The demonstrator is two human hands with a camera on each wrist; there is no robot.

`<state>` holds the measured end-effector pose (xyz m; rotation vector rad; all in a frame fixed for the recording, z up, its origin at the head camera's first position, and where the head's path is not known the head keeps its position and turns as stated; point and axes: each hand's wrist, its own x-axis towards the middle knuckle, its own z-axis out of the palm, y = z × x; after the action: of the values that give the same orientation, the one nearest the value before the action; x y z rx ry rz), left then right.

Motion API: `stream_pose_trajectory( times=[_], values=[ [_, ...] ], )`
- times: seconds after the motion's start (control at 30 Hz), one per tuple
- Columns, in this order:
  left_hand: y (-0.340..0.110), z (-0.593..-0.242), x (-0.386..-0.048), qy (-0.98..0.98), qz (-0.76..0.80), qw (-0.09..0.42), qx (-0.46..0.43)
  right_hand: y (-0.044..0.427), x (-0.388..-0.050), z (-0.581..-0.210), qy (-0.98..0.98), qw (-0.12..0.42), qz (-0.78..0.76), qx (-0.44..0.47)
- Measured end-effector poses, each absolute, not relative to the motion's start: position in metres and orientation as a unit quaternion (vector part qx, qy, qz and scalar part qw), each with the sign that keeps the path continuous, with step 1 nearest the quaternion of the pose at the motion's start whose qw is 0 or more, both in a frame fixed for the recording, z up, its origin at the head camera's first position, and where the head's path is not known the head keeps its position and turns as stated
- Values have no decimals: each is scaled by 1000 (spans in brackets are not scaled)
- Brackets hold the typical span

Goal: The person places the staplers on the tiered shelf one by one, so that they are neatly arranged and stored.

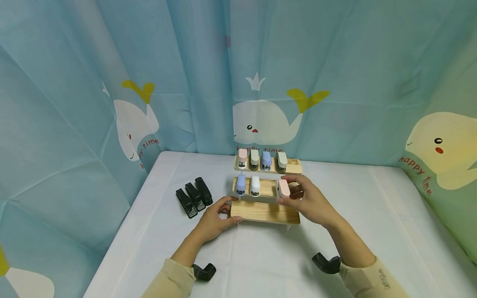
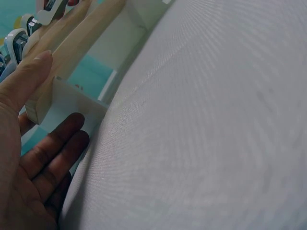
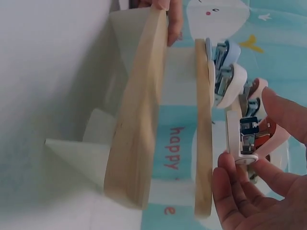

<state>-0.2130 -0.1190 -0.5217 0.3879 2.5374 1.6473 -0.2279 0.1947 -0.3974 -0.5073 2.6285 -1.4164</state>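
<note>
A three-tier wooden display stand (image 1: pixel 265 212) stands on the table. My left hand (image 1: pixel 213 221) grips the left end of its lowest board, thumb at the front edge. In the left wrist view the thumb (image 2: pixel 36 72) presses on the wood; the other fingers lie beside the white support. My right hand (image 1: pixel 311 203) pinches a small pink stapler (image 1: pixel 284 188) at the right part of the middle tier. The right wrist view shows this stapler (image 3: pixel 235 136) tilted between thumb and fingers, close to the board. Left of it are a blue stapler (image 1: pixel 241 184) and a white stapler (image 1: pixel 255 186).
The top tier bears a pink stapler (image 1: pixel 242 158), two grey-green ones and a blue stapler (image 1: pixel 266 160). Three black staplers (image 1: pixel 194 196) lie on the white table (image 1: pixel 164 248) left of the stand. A blue whale-print curtain (image 1: pixel 208 74) hangs behind.
</note>
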Motion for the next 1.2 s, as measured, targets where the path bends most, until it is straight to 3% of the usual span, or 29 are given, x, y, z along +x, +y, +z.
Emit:
stream_pose_trajectory(
  times=[1.2],
  values=[
    [-120,-521,-213,834,536,49,123,161,-235,-408,872,55,-465,-146]
  ],
)
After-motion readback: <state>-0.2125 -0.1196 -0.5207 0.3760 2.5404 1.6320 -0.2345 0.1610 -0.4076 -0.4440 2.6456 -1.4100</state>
